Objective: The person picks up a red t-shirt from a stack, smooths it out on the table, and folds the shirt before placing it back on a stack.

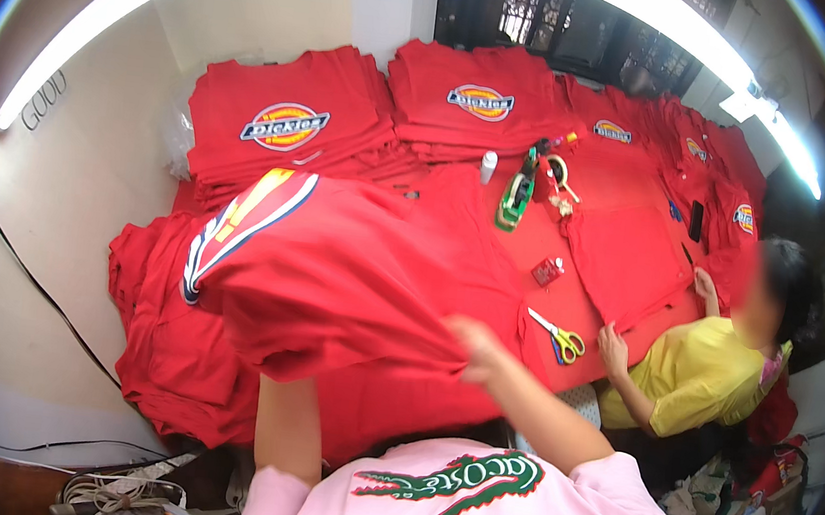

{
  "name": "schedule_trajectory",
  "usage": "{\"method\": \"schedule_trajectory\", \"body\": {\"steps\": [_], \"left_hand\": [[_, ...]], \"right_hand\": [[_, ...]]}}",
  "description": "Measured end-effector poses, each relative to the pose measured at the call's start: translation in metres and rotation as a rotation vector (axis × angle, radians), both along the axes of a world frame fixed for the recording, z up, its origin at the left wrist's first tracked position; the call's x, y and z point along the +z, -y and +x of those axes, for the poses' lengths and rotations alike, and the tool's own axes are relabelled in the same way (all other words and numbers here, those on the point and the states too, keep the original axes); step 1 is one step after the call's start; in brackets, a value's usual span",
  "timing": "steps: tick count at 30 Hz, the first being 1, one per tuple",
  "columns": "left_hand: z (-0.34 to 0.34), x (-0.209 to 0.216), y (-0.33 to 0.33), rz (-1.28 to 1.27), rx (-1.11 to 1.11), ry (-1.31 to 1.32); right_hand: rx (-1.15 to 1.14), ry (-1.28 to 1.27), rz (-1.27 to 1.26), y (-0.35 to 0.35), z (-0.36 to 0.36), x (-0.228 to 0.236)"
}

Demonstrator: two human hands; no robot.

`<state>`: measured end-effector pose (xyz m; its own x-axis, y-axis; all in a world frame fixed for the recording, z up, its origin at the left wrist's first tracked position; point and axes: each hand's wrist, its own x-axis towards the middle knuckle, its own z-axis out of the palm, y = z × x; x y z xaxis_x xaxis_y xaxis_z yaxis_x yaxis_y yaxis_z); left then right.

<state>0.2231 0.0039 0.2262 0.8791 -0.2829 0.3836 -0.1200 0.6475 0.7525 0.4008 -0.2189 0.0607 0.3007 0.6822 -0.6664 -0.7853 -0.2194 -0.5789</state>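
A red T-shirt (352, 261) with a large yellow, white and blue print is lifted in front of me, over the table. My right hand (476, 351), a little blurred, is closed on its right end, and the cloth draws into folds toward it. My left forearm rises under the raised cloth, which covers my left hand, so its fingers are hidden. Below and to the left of the shirt lies a loose heap of red garments (148, 330). More red cloth is spread on the table beneath it.
Stacks of folded red T-shirts (239, 89) line the back. A green tape dispenser (516, 200), white bottle (488, 167), small red box (548, 271) and yellow-handled scissors (564, 342) lie right of centre. A co-worker in yellow (692, 372) handles a red garment (628, 265) at the right.
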Motion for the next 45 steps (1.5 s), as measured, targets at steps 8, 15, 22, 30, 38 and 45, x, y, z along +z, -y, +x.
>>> {"method": "schedule_trajectory", "body": {"steps": [8,15,22,30,38,45], "left_hand": [[0.029,0.034,0.088,0.463,-0.603,-0.072],[-0.001,0.069,0.161,0.344,-0.498,-0.106],[-0.016,0.126,0.244,1.348,-0.426,-0.029],[-0.068,0.122,0.250,2.295,0.268,-0.141],[-0.105,0.193,0.201,2.550,0.861,-0.418],[-0.147,0.230,0.215,2.043,2.097,0.210]], "right_hand": [[0.141,0.060,0.381,-0.010,-0.045,0.043],[0.233,0.435,0.547,0.090,-0.031,0.105],[0.156,0.806,0.521,0.219,0.011,0.117],[0.352,1.812,0.067,0.365,0.029,0.265],[0.414,2.839,-0.329,0.429,0.063,0.361],[-0.440,2.791,-0.420,0.442,0.059,0.358]]}}
